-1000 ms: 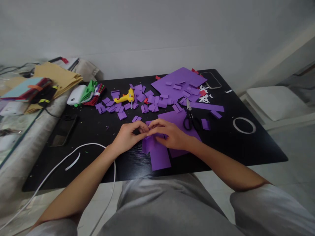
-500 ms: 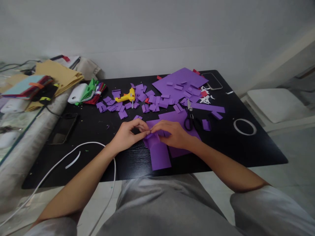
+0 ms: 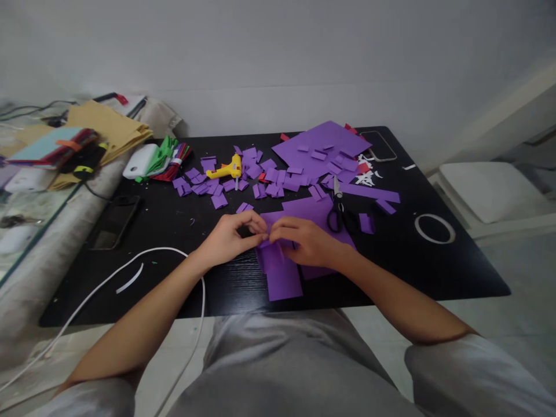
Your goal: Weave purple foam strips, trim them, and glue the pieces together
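My left hand (image 3: 237, 236) pinches the upper left part of a purple paper piece (image 3: 283, 278) between thumb and fingers. My right hand (image 3: 304, 240) is closed on the same piece from the right, its fingertips almost meeting those of the left. The lower part of the piece hangs toward the table's front edge. A larger purple sheet (image 3: 315, 211) lies flat beneath and behind the hands. Just beyond my right hand are scissors (image 3: 337, 202) with black handles. What exactly sits between my fingertips is hidden.
A yellow glue gun (image 3: 226, 169) lies among several small folded purple papers (image 3: 219, 201). On the right is a white ring (image 3: 434, 228); on the left, a phone (image 3: 113, 223) and a white cable (image 3: 143, 253). Bundled coloured sheets (image 3: 167, 162) stand at the back left.
My right fingertips have drawn slightly apart from my left thumb and curled a little. The view has shifted slightly; the paper stays in about the same place.
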Motion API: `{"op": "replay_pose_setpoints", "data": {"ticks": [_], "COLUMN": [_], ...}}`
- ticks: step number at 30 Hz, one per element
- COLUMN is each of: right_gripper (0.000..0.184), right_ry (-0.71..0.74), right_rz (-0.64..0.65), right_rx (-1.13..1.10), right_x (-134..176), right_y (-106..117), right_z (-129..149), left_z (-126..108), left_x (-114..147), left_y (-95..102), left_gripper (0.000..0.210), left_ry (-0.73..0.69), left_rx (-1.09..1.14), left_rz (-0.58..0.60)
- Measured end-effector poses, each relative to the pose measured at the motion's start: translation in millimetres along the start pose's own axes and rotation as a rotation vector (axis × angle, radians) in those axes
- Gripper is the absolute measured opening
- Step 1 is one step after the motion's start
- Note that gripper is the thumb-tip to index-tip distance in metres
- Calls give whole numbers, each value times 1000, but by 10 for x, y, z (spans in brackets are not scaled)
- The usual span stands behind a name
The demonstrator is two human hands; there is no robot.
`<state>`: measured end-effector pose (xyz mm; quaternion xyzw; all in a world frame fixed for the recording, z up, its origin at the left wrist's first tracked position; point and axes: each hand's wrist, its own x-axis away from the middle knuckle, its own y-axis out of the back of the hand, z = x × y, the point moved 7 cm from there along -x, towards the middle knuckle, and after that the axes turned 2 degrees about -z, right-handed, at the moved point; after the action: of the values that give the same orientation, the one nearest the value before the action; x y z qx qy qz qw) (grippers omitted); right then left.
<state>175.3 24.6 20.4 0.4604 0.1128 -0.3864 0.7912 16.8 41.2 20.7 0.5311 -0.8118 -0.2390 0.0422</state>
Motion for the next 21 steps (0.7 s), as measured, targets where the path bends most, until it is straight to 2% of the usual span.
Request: {"op": "replay_pose_setpoints", "data": {"ticks": [3,7,15,21], "right_gripper": [27,23,25,20], "right_ry": [38,69,5,-38], "right_rz": [65,78,6,-70], "right_rx": [81,146,26,-56], "right_x": [18,30,15,10], "right_y": [-66,-89,-29,32], "right_z": [16,38,24,17], "left_z": [-5,-8,9,-3], "left_x": [-2,3,1,-1], "left_y": [-37,-70,-19,-42], "left_gripper": [11,9,13,15], "left_ry": [-8,-1,2,22], "left_rx": [13,17,62,109], "left_rz": [45,78,20,24]}}
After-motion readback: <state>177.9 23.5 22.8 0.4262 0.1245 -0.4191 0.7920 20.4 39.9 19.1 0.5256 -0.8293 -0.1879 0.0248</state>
